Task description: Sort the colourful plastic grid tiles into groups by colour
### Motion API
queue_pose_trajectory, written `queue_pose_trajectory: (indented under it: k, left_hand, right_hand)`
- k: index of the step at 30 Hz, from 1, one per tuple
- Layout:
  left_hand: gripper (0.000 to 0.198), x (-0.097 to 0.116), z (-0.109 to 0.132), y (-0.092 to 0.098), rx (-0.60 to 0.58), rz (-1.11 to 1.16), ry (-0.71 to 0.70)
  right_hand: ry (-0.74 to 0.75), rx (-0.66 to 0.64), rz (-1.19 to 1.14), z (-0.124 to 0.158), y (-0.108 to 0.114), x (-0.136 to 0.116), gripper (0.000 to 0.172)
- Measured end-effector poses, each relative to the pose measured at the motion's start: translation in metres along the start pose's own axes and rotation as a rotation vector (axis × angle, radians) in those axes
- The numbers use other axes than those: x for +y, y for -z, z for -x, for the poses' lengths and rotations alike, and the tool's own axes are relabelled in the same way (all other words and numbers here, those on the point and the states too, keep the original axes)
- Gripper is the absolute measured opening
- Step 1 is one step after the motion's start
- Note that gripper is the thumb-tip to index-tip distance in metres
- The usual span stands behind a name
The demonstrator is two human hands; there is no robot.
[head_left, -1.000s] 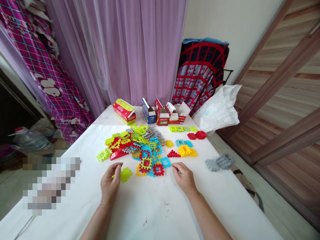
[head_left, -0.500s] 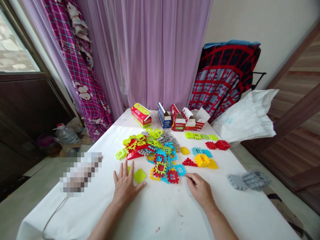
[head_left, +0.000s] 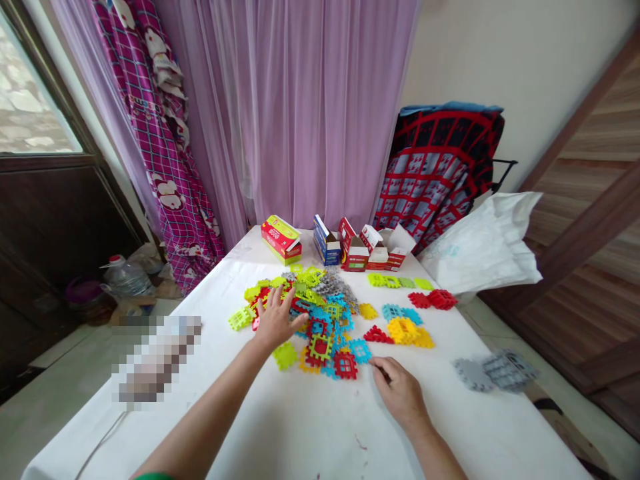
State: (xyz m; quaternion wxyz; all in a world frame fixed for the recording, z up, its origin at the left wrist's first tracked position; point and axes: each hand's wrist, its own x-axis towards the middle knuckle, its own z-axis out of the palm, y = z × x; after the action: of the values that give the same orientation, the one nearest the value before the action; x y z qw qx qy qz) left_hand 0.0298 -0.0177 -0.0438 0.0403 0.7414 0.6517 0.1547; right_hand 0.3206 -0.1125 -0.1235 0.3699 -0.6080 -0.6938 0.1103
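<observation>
Fingers spread, my left hand [head_left: 275, 321] is over the left part of a mixed pile of plastic interlocking pieces [head_left: 330, 310]; whether it touches them I cannot tell. My right hand [head_left: 397, 387] rests on the white table with its fingers curled, just right of a red window piece [head_left: 345, 365] and a light-blue piece [head_left: 360, 351]. Whatever its fingertips hold, if anything, is hidden. A lime-green piece [head_left: 285, 356] lies below my left hand. Right of the pile are a red triangular piece [head_left: 378, 335], yellow pieces [head_left: 404, 331] and blue pieces [head_left: 395, 312].
Opened boxes, one red-and-yellow [head_left: 283, 241], one blue [head_left: 327, 243] and several red [head_left: 354, 250], stand at the back. Red pieces [head_left: 443, 299], green pieces [head_left: 385, 281] and grey pieces [head_left: 510, 370] lie to the right. A white bag [head_left: 480, 247] sits at the right edge.
My left hand has moved forward and right, from the table beside the lime-green piece to over the pile. My right hand stays in place. The view has tilted slightly.
</observation>
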Motion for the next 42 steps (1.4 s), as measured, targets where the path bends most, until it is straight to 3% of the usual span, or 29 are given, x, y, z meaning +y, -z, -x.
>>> queue_pose_trajectory:
  k: [3, 6, 9, 13, 20, 27, 30, 33, 37, 40, 42]
  left_hand:
    - [0.065, 0.004, -0.052, 0.01, -0.094, 0.019, -0.032]
    - [0.063, 0.011, -0.089, 0.007, -0.14, 0.019, -0.088]
    - [0.063, 0.021, -0.106, -0.005, -0.204, 0.016, -0.148]
    - [0.057, 0.03, -0.108, -0.016, -0.292, 0.008, -0.233]
    - [0.027, 0.015, -0.075, 0.002, -0.334, -0.036, -0.399]
    - [0.023, -0.003, -0.058, 0.021, -0.312, -0.105, -0.482]
    - [0.028, 0.004, -0.055, 0.029, -0.247, -0.155, -0.468]
    - [0.049, 0.015, -0.032, 0.034, -0.262, -0.119, -0.548]
    - [0.093, 0.017, 0.029, 0.031, -0.542, -0.049, -0.799]
    - [0.091, 0.005, 0.062, 0.022, -0.572, -0.054, -0.844]
    - [0.081, -0.006, 0.067, 0.012, -0.462, -0.085, -0.776]
  right_hand:
    - [0.014, 0.012, 0.007, 0.0, 0.0, 0.0, 0.027]
    - [0.024, 0.026, 0.014, 0.0, -0.001, -0.001, 0.026]
    - [0.023, 0.028, 0.024, 0.001, -0.001, -0.001, 0.026]
    - [0.022, 0.027, 0.027, 0.001, 0.0, -0.003, 0.025]
    - [0.015, 0.039, 0.022, -0.001, 0.003, -0.013, 0.026]
    - [0.016, 0.038, 0.015, -0.001, 0.003, -0.012, 0.026]
    - [0.021, 0.035, 0.006, 0.0, 0.003, -0.011, 0.025]
    - [0.031, 0.033, 0.0, 0.0, 0.004, -0.011, 0.025]
    - [0.031, 0.033, -0.016, 0.0, 0.006, -0.011, 0.025]
    - [0.029, 0.029, -0.027, -0.001, 0.006, -0.01, 0.025]
    - [0.031, 0.03, -0.036, -0.001, 0.005, -0.009, 0.025]
